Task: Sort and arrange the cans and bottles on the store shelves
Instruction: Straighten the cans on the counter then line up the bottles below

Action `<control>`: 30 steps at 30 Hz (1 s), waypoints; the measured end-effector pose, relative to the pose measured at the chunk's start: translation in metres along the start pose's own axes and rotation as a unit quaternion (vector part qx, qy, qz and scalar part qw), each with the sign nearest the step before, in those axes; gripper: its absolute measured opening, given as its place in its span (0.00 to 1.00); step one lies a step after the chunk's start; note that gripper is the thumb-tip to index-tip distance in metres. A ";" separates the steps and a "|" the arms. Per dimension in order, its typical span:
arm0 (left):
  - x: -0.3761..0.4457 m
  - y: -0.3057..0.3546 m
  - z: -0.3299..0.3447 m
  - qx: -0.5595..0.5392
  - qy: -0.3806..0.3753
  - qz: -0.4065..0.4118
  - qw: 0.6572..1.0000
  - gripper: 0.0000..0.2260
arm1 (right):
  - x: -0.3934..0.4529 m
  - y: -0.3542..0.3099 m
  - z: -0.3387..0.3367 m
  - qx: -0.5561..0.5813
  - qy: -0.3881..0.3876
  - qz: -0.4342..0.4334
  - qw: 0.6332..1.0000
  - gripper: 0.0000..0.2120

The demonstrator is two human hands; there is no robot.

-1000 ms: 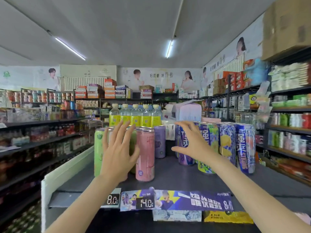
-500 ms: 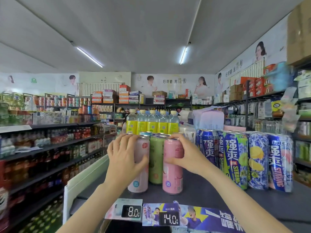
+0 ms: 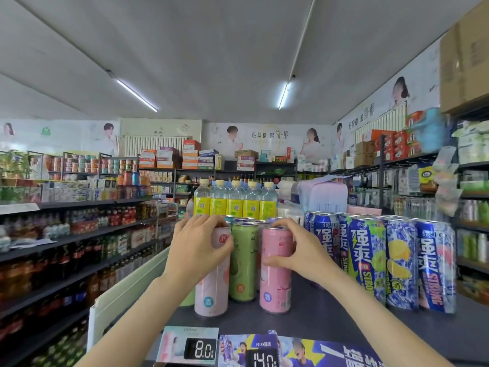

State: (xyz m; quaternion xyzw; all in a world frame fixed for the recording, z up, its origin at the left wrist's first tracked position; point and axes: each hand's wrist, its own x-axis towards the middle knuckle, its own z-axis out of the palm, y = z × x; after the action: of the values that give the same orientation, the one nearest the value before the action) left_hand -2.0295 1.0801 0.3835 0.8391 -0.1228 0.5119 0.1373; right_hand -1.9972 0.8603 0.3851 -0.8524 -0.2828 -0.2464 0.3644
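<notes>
Two ceiling strip lights [image 3: 283,95] glow over a shop room; posters [image 3: 267,140] line the walls above dark stocked shelving [image 3: 79,234], a white radiator [image 3: 152,145] behind

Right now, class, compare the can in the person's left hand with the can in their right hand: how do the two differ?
The left hand grips a pale pink can with a blue round mark near its base; the right hand grips a deeper pink can that also bears one. The pale pink can stands left of the green can, the deeper pink can right of it. Both are tall, slim, upright and gripped near the top.
</notes>
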 end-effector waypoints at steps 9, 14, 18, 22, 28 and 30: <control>0.052 0.002 -0.024 -0.145 -0.159 -0.067 0.974 0.14 | 0.034 -0.026 -0.035 -0.014 -0.102 -0.001 0.995 0.16; 0.082 -0.007 -0.015 -0.098 -0.294 -0.090 0.947 0.18 | 0.075 -0.025 -0.042 -0.059 -0.111 -0.009 0.992 0.14; 0.096 -0.018 -0.004 -0.088 -0.336 -0.100 0.932 0.18 | 0.113 -0.014 -0.030 -0.100 -0.138 0.006 0.985 0.13; 0.104 -0.026 0.004 -0.083 -0.412 -0.096 0.902 0.16 | 0.139 -0.008 -0.014 -0.083 -0.236 0.036 0.967 0.16; 0.103 -0.030 0.009 -0.104 -0.461 -0.099 0.876 0.14 | 0.144 0.003 -0.020 -0.016 -0.315 0.069 0.946 0.11; 0.104 -0.030 0.009 -0.099 -0.464 -0.102 0.875 0.14 | 0.141 0.004 -0.026 0.002 -0.312 0.072 0.947 0.10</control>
State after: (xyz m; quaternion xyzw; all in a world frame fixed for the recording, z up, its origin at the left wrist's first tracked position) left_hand -1.9650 1.0982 0.4687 0.9700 -0.1362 0.0325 0.1986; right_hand -1.8989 0.8811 0.4873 -0.9041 -0.3206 0.0593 0.2762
